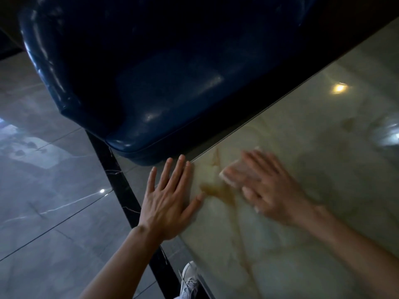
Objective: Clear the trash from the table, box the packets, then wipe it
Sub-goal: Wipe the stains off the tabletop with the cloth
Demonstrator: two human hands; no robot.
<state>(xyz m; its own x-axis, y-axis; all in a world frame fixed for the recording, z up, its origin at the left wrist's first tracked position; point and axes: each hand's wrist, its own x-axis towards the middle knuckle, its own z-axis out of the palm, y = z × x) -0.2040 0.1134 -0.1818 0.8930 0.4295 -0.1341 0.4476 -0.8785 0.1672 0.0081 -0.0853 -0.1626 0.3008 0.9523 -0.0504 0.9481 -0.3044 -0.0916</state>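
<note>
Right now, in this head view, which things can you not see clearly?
- Cloth: blurred by motion, mostly under the right hand.
- Table: cut off by the right and bottom edges; trash or packets elsewhere cannot be judged.
- Brownish marks: stain or marble veining, unclear.
- Left hand covers the table corner.

Dim scene. A warm lamp reflection (339, 88) glares on the glossy table (302, 244) at 2 o'clock; the right hand (269, 188) is motion-blurred; edges bend with wide-angle distortion.
</note>
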